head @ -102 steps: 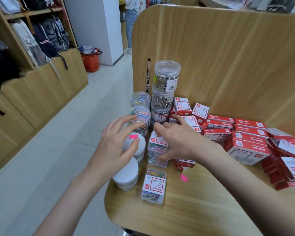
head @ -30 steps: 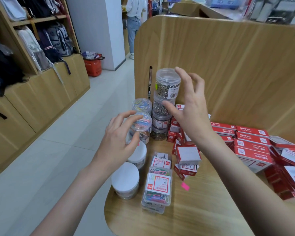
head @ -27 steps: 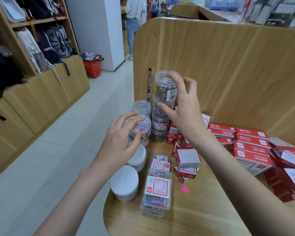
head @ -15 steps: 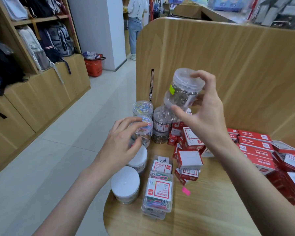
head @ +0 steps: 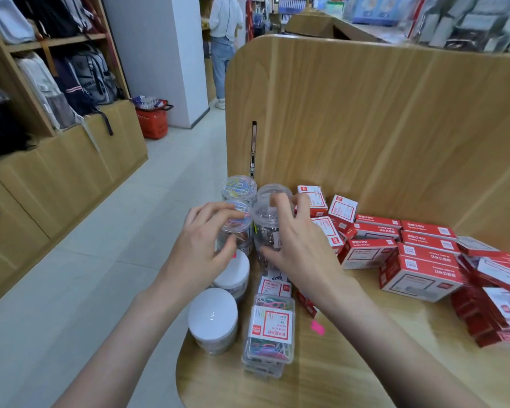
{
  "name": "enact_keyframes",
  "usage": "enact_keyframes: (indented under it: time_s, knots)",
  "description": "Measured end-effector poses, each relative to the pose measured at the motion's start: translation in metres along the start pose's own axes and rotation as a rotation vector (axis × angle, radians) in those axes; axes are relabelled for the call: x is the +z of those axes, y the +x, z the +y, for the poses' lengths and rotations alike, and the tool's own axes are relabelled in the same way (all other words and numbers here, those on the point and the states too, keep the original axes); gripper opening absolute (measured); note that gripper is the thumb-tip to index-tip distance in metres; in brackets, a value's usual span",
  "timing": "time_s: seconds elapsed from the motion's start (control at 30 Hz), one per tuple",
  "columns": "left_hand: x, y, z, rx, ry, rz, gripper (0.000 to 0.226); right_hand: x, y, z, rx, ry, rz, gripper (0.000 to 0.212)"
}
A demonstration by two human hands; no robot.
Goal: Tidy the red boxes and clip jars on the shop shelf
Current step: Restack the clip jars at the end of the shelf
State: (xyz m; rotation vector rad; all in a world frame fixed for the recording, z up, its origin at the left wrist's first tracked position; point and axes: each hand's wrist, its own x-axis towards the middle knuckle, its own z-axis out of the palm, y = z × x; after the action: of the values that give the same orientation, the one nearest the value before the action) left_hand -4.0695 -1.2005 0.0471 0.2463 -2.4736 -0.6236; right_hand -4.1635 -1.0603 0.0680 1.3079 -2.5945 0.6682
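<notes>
My right hand (head: 298, 245) grips a clear jar of silver clips (head: 266, 228), held low in front of another silver clip jar (head: 273, 192). My left hand (head: 202, 245) closes around a clear jar of coloured clips (head: 238, 223) beside it. A second coloured clip jar (head: 238, 188) stands behind. Two white-lidded jars (head: 213, 315) sit at the shelf's left edge. Clear flat boxes of coloured clips (head: 270, 331) lie in front. Red boxes (head: 418, 269) are piled and scattered to the right.
The wooden shelf (head: 351, 378) has a tall back panel (head: 380, 128) and drops off at its rounded left edge. A pink tag (head: 317, 327) lies on it. Across the aisle are backpack shelves (head: 56, 78), a red basket (head: 153, 120) and a person (head: 223, 39).
My right hand lifted the top silver clip jar off the tall stack, tilted it, and brought it down beside the coloured clip jar. My left hand stayed on the coloured jar.
</notes>
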Motion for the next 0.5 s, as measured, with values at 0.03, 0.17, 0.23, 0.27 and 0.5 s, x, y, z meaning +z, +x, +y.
enact_keyframes:
  time_s: [0.03, 0.17, 0.23, 0.27, 0.5]
  knots:
    - [0.0011, 0.0001, 0.0009, 0.0, 0.012, -0.001, 0.04, 0.0, 0.0, -0.0005, 0.006, -0.038, -0.024, 0.06]
    - [0.0027, 0.0029, 0.0021, -0.014, 0.036, -0.006, 0.04, 0.0, 0.0031, 0.001, -0.008, -0.072, -0.045, 0.058]
    - [0.0013, 0.0041, 0.0009, -0.018, 0.018, -0.015, 0.039, -0.0006, 0.0038, 0.0025, -0.015, -0.055, -0.056, 0.058]
    - [0.0006, 0.0044, 0.0001, -0.019, 0.014, -0.02, 0.04, -0.0011, 0.003, 0.0032, -0.015, -0.044, -0.06, 0.058]
    - [0.0016, 0.005, -0.0003, -0.037, -0.008, -0.011, 0.039, 0.0037, 0.0048, 0.0014, 0.006, -0.031, -0.069, 0.06]
